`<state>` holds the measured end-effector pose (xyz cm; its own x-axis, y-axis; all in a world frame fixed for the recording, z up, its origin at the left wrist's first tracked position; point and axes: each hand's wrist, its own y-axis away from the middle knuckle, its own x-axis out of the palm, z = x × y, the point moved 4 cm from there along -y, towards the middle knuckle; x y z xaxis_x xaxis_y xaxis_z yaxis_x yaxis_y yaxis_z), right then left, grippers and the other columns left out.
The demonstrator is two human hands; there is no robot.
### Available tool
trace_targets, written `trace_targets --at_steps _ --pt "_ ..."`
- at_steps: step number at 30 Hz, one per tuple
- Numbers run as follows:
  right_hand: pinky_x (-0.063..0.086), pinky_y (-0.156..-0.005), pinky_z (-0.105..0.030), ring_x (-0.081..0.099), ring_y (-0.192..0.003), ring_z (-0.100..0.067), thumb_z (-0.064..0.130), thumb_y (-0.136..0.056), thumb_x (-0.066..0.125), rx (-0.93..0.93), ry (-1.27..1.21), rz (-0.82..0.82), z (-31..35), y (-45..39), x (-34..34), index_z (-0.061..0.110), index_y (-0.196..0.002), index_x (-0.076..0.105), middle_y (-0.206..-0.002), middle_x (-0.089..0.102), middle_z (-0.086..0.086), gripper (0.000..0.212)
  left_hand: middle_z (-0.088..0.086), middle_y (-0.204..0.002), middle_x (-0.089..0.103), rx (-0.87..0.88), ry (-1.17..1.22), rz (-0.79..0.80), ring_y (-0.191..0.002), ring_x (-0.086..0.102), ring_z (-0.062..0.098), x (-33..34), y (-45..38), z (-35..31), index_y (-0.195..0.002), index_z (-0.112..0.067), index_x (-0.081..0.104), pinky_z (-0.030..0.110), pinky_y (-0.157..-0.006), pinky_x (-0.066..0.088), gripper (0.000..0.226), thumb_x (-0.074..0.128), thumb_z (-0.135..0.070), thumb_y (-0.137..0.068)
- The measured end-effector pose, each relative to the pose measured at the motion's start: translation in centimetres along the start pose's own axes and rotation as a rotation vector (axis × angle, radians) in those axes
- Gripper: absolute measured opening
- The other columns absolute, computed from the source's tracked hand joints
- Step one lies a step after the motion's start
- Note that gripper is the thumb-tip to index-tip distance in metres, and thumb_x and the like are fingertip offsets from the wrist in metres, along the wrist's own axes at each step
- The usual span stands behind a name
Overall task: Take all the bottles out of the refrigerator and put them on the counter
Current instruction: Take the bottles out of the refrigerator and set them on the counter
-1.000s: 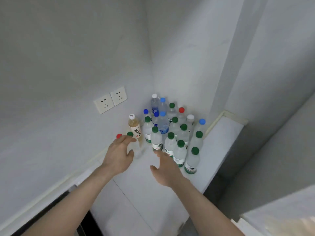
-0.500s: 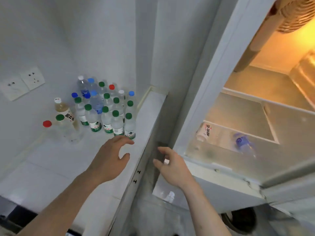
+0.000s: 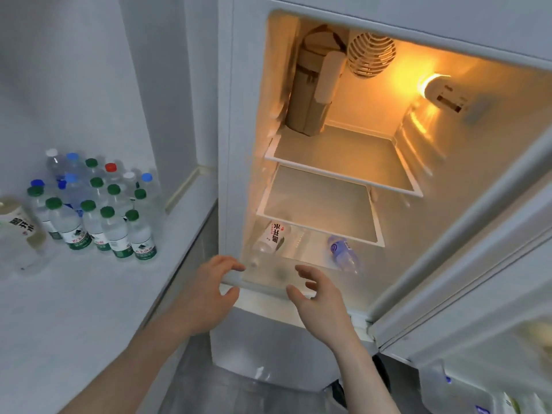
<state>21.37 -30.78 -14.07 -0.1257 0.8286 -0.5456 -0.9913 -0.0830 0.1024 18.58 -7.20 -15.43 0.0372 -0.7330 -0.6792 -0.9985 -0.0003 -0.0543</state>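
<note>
Head view: swung from white counter (image 3: 89, 294) to open refrigerator (image 3: 227, 144); left hand (image 3: 206, 291), right hand (image 3: 319, 297) loose-fingered, empty, nearing white-labelled clear bottle (image 3: 270, 239), blue-labelled clear bottle (image 3: 343, 253), frame centre.

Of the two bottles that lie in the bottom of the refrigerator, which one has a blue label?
The right-hand bottle, lying on its side with a blue label. The other bottle, to its left, has a white label with dark characters and red marks.
</note>
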Motion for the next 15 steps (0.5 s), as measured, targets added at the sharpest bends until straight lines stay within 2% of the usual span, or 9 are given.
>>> trace_targets --at_steps 3,7,11,14,15 --pt "0.044 -0.105 -0.029 0.054 -0.123 -0.007 0.032 -0.090 0.071 -0.021 0.071 -0.001 -3.0 -1.8 -3.6 0.030 -0.132 0.059 -0.132 0.059 0.017 0.043 -0.022 -0.129 0.049 -0.027 0.015 -0.016 -0.101 0.053 0.000 4.2 -0.8 -3.0 -0.119 -0.035 0.061 0.011 -0.086 0.036 0.034 0.066 -0.017 -0.091" --pt "0.039 -0.105 -0.026 0.051 -0.129 -0.010 0.035 -0.092 0.067 -0.026 0.176 0.064 -5.1 -4.4 -6.0 0.028 -0.136 0.057 -0.137 0.057 0.012 0.045 -0.029 -0.127 0.044 -0.053 -0.059 0.027 -0.109 0.056 0.004 7.5 -2.0 -4.6 -0.121 -0.038 0.059 0.027 -0.092 0.049 0.034 0.064 -0.025 -0.090" --pt "0.039 -0.106 -0.028 0.051 -0.131 -0.014 0.033 -0.093 0.065 0.010 0.249 0.123 -6.5 -7.5 -7.1 0.026 -0.138 0.055 -0.142 0.056 0.007 0.046 -0.018 -0.130 0.051 -0.092 -0.114 0.043 -0.113 0.056 0.010 8.0 -4.6 -4.3 -0.121 -0.034 0.061 0.035 -0.097 0.049 0.037 0.060 -0.032 -0.084" --pt "0.043 -0.100 -0.027 0.058 -0.120 -0.015 0.035 -0.092 0.065 0.072 0.289 0.156 -8.0 -9.8 -7.1 0.026 -0.139 0.054 -0.137 0.059 0.005 0.048 -0.010 -0.134 0.054 -0.131 -0.185 0.040 -0.102 0.060 0.014 8.1 -7.9 -3.4 -0.123 -0.030 0.061 0.034 -0.091 0.049 0.035 0.062 -0.033 -0.088" --pt "0.046 -0.099 -0.028 0.061 -0.114 -0.015 0.037 -0.091 0.065 0.097 0.309 0.169 -8.4 -10.3 -7.0 0.027 -0.139 0.055 -0.134 0.062 0.004 0.049 -0.009 -0.137 0.054 -0.144 -0.229 0.045 -0.104 0.059 0.014 8.3 -9.1 -3.0 -0.126 -0.029 0.060 0.033 -0.090 0.049 0.036 0.061 -0.034 -0.090"
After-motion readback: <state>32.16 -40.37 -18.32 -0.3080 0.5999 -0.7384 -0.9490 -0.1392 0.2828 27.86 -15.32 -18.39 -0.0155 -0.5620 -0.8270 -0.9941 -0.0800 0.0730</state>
